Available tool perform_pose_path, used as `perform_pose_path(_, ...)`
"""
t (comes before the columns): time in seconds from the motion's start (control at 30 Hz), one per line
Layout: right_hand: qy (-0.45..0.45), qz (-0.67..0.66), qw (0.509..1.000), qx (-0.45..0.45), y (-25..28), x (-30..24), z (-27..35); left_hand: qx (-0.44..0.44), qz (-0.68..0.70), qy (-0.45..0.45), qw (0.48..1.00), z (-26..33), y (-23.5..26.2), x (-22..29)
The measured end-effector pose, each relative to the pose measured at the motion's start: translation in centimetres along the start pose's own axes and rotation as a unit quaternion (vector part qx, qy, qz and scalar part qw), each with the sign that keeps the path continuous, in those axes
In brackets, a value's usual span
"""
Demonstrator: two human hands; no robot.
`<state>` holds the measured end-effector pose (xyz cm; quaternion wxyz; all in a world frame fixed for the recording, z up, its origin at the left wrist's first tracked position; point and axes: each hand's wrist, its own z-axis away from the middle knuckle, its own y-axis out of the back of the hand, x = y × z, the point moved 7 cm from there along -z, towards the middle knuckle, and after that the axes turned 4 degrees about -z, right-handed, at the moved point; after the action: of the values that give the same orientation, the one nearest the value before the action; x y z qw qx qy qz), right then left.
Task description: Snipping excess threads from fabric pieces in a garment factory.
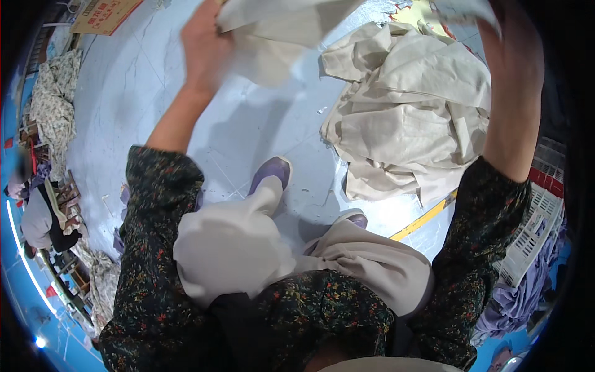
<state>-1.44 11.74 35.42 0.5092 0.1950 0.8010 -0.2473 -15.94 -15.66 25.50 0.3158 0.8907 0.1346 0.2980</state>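
Note:
Both my arms, in dark floral sleeves, reach forward to the top of the view. My left hand [207, 53] is closed on the edge of a beige fabric piece [279, 31], which hangs above the floor and is partly blurred. At the far right, my right hand [511, 46] is at the other end of raised pale cloth; its fingertips run out of view at the top edge. Beneath and between my hands, to the right, a large rumpled heap of beige fabric [403, 124] lies on the floor.
A cardboard box [105, 15] stands far left. Floral cloth [56, 105] and another person [43, 217] are along the left side. To the right are a white plastic crate [530, 232] and purple cloth [514, 307]. Yellow tape [424, 217] crosses the pale floor [136, 80].

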Motion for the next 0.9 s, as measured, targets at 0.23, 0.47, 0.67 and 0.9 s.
perform_pose_path(0.23,-0.263,0.136,0.952,-0.08,6.5,12.0,8.9,-0.24,-0.127,-0.068,0.96,10.4,2.1,1.0)
perform_pose_path(0.47,-0.352,0.404,0.825,-0.177,6.3,24.0,14.8,-0.502,0.016,0.101,0.859,22.8,-8.4,-5.1)
perform_pose_path(0.67,-0.487,0.152,0.86,-0.021,-1.2,32.0,16.8,-0.165,-0.076,0.059,0.982,14.5,-14.6,-10.8)
perform_pose_path(0.9,-0.609,0.022,0.783,0.126,-5.5,39.8,20.0,-0.19,-0.14,0.044,0.971,16.1,-18.9,-14.9)
